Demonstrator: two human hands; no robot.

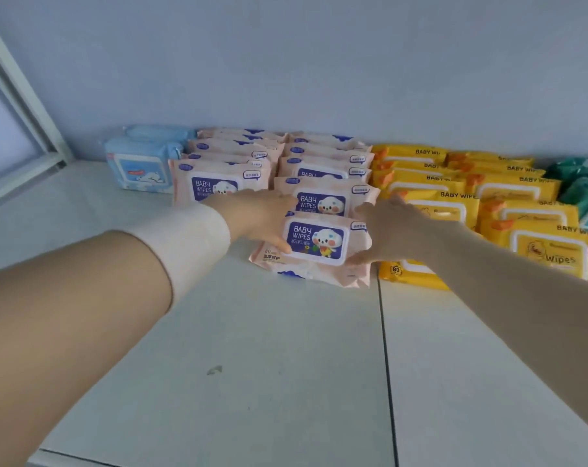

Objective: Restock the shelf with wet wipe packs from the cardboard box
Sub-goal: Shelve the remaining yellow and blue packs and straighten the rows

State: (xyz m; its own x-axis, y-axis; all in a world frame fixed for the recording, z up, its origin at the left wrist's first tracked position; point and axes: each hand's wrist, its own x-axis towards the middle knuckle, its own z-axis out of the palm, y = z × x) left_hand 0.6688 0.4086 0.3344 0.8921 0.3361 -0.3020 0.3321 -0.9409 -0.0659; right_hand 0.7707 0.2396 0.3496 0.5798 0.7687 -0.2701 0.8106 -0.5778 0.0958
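Fingers (279,246) of both hands grip a pink pack (314,247) on the shelf (252,348).

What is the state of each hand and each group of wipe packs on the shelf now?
Left hand: gripping the front pink pack's left side.
Right hand: gripping its right side.
Front pink pack: held, leaning against its row.
Pink rows: two, leaning back.
Yellow packs: in rows.
Blue packs: standing, far left.
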